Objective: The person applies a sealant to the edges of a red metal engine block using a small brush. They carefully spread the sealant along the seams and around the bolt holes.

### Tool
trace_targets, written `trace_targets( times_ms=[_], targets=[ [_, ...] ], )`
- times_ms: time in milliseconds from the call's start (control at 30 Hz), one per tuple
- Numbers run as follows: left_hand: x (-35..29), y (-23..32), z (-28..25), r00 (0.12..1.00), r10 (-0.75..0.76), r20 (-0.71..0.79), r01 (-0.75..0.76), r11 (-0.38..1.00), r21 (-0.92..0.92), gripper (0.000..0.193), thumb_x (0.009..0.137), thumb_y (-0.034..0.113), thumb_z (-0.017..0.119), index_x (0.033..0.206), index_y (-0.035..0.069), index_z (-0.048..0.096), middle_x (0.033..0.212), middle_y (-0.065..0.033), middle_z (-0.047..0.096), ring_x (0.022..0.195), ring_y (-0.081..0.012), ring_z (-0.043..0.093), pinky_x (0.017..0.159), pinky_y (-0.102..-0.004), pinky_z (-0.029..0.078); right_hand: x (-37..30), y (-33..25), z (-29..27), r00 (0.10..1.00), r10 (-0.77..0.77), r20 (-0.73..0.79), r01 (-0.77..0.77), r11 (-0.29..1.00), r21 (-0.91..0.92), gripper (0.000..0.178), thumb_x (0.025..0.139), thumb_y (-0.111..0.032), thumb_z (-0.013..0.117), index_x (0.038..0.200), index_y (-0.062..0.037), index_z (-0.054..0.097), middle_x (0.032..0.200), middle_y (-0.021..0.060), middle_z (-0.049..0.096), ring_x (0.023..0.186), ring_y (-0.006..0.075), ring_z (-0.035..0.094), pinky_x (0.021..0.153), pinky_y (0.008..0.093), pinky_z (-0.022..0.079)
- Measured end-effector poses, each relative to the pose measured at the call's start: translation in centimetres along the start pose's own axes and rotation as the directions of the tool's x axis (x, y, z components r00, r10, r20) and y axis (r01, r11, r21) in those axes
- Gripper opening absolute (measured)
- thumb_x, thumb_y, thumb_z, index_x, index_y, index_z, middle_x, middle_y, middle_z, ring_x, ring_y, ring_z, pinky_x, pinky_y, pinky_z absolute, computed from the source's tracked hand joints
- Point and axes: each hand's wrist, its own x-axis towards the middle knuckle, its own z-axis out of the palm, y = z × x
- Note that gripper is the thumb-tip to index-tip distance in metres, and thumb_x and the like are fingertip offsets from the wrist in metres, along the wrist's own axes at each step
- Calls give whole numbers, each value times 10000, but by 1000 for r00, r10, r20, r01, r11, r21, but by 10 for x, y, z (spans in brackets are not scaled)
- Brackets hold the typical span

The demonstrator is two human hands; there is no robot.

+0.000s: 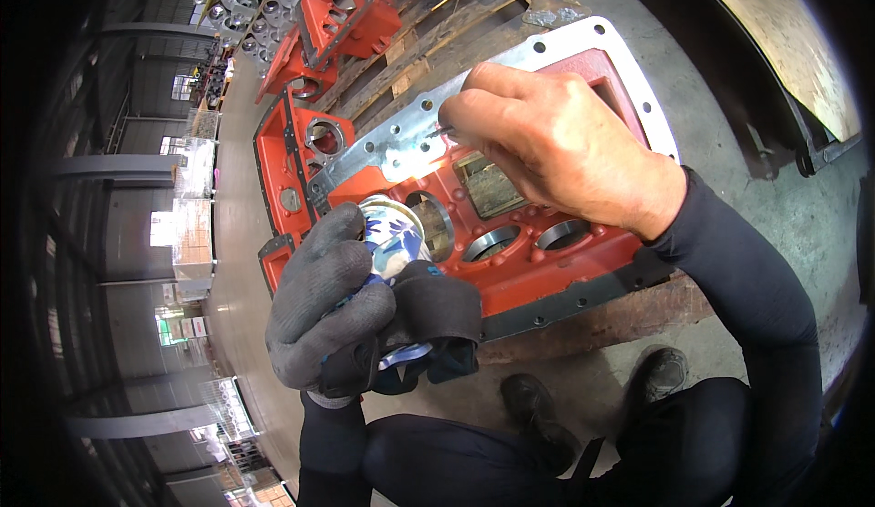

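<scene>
Can (394, 238), 9 o'clock: left hand (328, 297) curled round it; probably light, hold mid-wall. Right hand (561, 138), 2 o'clock: pinched, contents unclear. Red casting (531, 222) beneath: likely heavy, rigid; grip flange (410, 124).

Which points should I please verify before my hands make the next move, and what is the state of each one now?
1. Patterned can held by the left hand: ok, fingers wrapped around it.
2. Left hand gloved: ok, grey glove.
3. Right hand gloved: not ok, it is bare.
4. Small item pinched in the right fingertips: cannot tell, too little shows.
5. Silver rim of the red casing fully visible: not ok, the right hand covers part.
</scene>
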Motion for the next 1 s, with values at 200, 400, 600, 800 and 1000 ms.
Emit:
trace_targets(
  times_ms=[200, 400, 600, 800, 1000],
  targets=[
    [1, -9, 6, 998, 38, 58, -37, 999, -7, 258, 922, 131, 678, 1131, -13, 629, 1276, -239, 657, 1175, -427, 708, 975, -520, 617, 11, 16, -36, 961, 53, -270, -83, 991, -101, 166, 970, -5, 726, 1136, -10, 723, 908, 89, 713, 757, 172, 681, 680, 309, 553],
    [3, -5, 7, 995, -91, -36, 85, 987, -139, 321, 674, 14, 908, 921, 22, 703, 1037, -204, 719, 1056, -492, 732, 928, -628, 622, -29, 100, -121, 694, 584, -421, -522, 811, 265, 226, 1034, -126, 693, 1208, 17, 704, 857, 53, 697, 709, 106, 690, 618, 255, 556],
    [1, -20, 26, 966, 4, -257, -4, 1000, -2, 246, 809, 127, 826, 930, 26, 638, 956, -147, 644, 878, -364, 674, 828, -545, 633, -104, 187, -122, 460, 837, -297, -770, 542, 336, 244, 1038, -100, 666, 1224, 57, 691, 875, 103, 724, 674, 142, 714, 602, 298, 592],
    [28, -25, 44, 896, 212, -391, -181, 977, 114, 271, 944, 239, 745, 939, 30, 573, 874, -90, 569, 699, -237, 615, 728, -462, 644, -85, 238, -70, 459, 879, -130, -823, 476, 312, 254, 1056, -98, 633, 1230, 75, 695, 908, 126, 753, 692, 159, 732, 625, 321, 601],
    [-64, -61, -11, 954, -100, -284, 162, 965, 205, 333, 1060, 300, 605, 1108, -29, 610, 1018, -126, 661, 801, -235, 681, 806, -412, 632, -65, 282, -32, 433, 880, -195, -844, 472, 254, 280, 1028, -117, 641, 1208, 82, 716, 903, 163, 769, 687, 202, 758, 649, 346, 611]
  ],
)
